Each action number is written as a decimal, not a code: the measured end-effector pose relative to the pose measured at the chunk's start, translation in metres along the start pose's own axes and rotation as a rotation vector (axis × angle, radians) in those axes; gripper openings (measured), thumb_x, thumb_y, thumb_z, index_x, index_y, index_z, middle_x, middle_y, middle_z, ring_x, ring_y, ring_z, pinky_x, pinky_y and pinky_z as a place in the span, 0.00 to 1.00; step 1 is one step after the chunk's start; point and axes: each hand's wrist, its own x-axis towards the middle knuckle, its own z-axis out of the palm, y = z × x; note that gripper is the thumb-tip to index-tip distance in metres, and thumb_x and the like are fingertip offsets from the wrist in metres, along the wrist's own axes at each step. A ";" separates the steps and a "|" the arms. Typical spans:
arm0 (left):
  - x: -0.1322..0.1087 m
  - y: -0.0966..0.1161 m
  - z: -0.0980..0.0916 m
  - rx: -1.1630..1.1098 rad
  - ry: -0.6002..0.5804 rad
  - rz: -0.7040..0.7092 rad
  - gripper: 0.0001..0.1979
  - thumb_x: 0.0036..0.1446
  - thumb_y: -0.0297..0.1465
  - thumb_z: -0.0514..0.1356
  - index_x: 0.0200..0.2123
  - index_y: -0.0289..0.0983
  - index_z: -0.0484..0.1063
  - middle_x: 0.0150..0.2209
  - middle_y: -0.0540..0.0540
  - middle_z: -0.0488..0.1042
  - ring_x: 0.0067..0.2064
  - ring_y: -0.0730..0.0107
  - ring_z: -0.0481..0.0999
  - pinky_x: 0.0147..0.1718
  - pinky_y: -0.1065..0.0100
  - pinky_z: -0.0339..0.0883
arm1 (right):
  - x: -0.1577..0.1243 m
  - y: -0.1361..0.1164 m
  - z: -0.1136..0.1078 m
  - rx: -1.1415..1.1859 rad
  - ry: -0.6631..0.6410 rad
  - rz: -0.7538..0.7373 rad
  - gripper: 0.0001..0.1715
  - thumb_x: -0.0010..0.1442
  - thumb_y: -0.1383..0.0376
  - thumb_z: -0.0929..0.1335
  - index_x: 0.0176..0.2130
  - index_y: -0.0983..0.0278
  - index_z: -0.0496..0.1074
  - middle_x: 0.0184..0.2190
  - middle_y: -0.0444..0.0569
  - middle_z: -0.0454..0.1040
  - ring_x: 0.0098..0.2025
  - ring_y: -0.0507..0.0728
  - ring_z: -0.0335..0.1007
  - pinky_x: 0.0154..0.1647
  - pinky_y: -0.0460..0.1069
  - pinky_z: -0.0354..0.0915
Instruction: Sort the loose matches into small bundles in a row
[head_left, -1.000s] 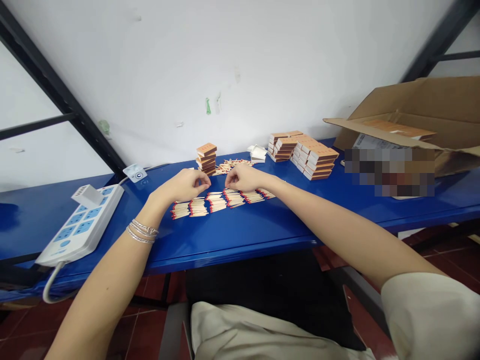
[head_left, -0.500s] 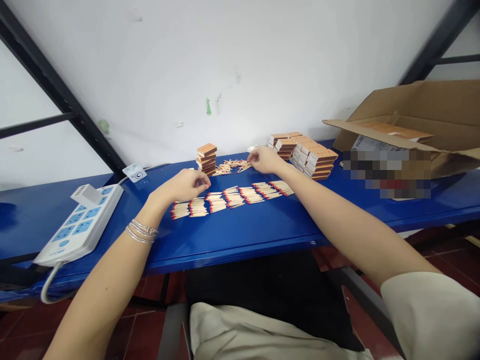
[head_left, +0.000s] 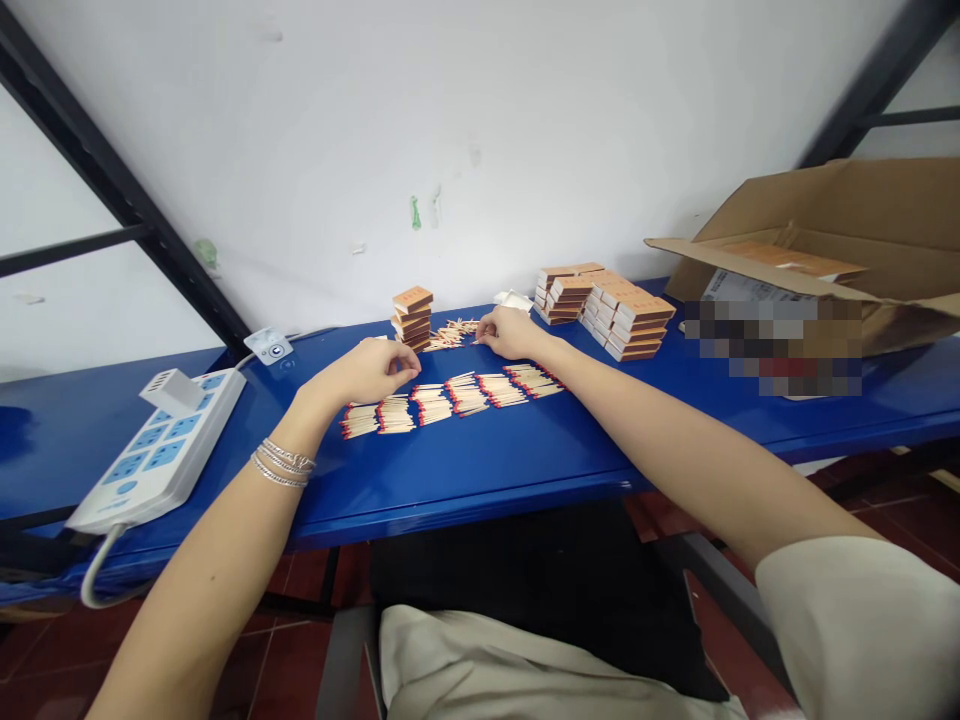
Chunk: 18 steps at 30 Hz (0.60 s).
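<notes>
My left hand (head_left: 375, 368) is closed in a loose pinch beside the small stack of matchboxes (head_left: 412, 316), above the left end of a row of matches. What its fingertips hold, if anything, does not show. My right hand (head_left: 508, 332) is closed at the right edge of a loose heap of matches (head_left: 451, 333), with the pale tip of a match at its fingertips. In front of both hands lie several neat bundles of red-headed matches (head_left: 471, 394), side by side; my right forearm covers the right end.
Several stacked matchboxes (head_left: 628, 312) stand at the back right, with crumpled white paper (head_left: 513, 299) beside them. An open cardboard box (head_left: 900, 215) sits farther right. On the left of the blue table (head_left: 465, 478) lies a white power strip (head_left: 161, 450). A wall rises behind.
My right hand has moved left along the loose heap of matches, uncovering the white paper behind it. My left hand has stayed in place.
</notes>
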 end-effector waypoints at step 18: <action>0.000 0.001 -0.001 -0.004 -0.015 -0.010 0.14 0.56 0.33 0.55 0.39 0.35 0.78 0.38 0.42 0.80 0.37 0.65 0.76 0.39 0.65 0.66 | -0.018 -0.020 -0.033 0.122 -0.479 -0.100 0.11 0.46 0.69 0.71 0.33 0.64 0.80 0.30 0.46 0.80 0.31 0.54 0.73 0.31 0.46 0.64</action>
